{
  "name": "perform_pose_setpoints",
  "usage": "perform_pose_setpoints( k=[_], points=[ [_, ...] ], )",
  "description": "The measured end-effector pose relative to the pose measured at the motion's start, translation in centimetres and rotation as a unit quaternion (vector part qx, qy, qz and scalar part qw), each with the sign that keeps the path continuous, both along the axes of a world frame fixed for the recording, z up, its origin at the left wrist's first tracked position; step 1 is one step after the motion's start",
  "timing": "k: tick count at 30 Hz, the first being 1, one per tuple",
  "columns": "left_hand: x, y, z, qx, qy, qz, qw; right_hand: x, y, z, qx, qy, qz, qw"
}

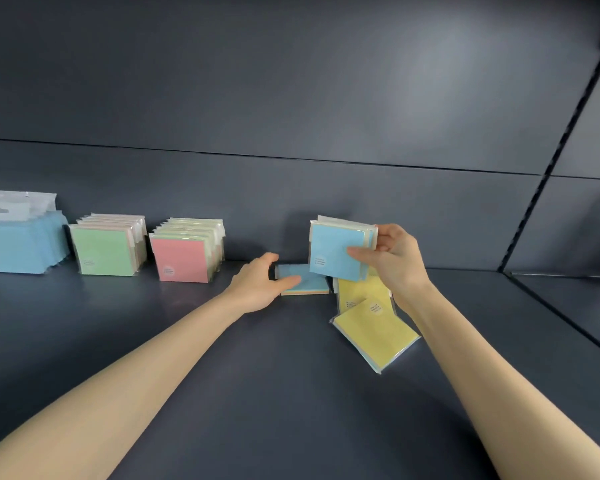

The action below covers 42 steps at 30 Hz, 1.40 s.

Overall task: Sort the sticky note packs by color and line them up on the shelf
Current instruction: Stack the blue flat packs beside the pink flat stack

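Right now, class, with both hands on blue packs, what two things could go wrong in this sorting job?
1. The right hand pinches several held blue packs by one edge; one might slip onto the yellow packs lying loose below.
2. The left hand grips a flat blue pack; carrying it to the blue row, the arm could topple the standing pink row.

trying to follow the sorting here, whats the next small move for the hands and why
Probably lift the flat blue plastic-wrapped sticky note pack with the left hand, whose thumb and fingers grip its edge, and add it to the upright bundle of blue packs gripped by the right hand: same colour, so they likely belong together.
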State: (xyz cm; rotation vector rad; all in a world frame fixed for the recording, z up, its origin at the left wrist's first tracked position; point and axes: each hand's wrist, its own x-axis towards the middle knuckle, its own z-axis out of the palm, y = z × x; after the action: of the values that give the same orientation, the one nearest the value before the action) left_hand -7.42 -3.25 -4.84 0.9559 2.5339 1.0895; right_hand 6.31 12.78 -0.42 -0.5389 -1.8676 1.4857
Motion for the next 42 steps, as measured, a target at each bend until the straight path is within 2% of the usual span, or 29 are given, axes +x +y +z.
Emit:
perform_pose_setpoints(
  k=[2, 6, 10, 18, 21, 24, 28, 32, 37, 42],
  points=[
    [-0.3, 0.4, 0.3, -0.020, -0.011, -0.001, 1.000, -0.1, 0.2, -0.2, -0.001, -0.005, -0.002, 1.000],
    [0.0, 0.6, 1.1, 0.038, -0.073, -0.014, 0.996, -0.2, 0.2, -0.4, 0.006, -0.011, 0.001, 1.000],
    [-0.1, 0.1, 1.5, 0.046, -0.108, -0.033, 0.992, -0.2, 0.1, -0.6, 0.007, -0.014, -0.001, 1.000],
    [-1.1, -1.5, 2.6, -0.054, -0.140, -0.147, 0.978, -0.2, -0.7, -0.3, 0.007, -0.024, 0.037, 0.999],
    [-1.2, -1.7, 2.6, -0.040, -0.102, -0.134, 0.985, -0.2, -0.9, -0.3, 0.008, -0.026, 0.048, 0.998],
    [-1.1, -2.5, 1.9, 0.044, -0.048, -0.094, 0.993, 0.0, -1.3, -0.1, -0.004, -0.014, 0.067, 0.998],
    [-1.1, -3.9, 0.8, 0.142, 0.032, -0.066, 0.987, -0.2, -2.0, -0.4, 0.002, -0.028, 0.094, 0.995],
    [-0.9, -5.1, 1.0, 0.168, -0.031, -0.088, 0.981, -0.7, -3.2, -1.1, 0.032, -0.058, 0.126, 0.990],
    [-0.9, -6.1, 2.6, 0.150, -0.073, -0.118, 0.979, -1.7, -4.7, -1.9, 0.078, -0.081, 0.154, 0.982],
    [-1.5, -5.7, 2.9, 0.088, 0.091, -0.125, 0.984, -2.8, -5.5, -2.4, 0.185, -0.135, 0.153, 0.962]
  ],
)
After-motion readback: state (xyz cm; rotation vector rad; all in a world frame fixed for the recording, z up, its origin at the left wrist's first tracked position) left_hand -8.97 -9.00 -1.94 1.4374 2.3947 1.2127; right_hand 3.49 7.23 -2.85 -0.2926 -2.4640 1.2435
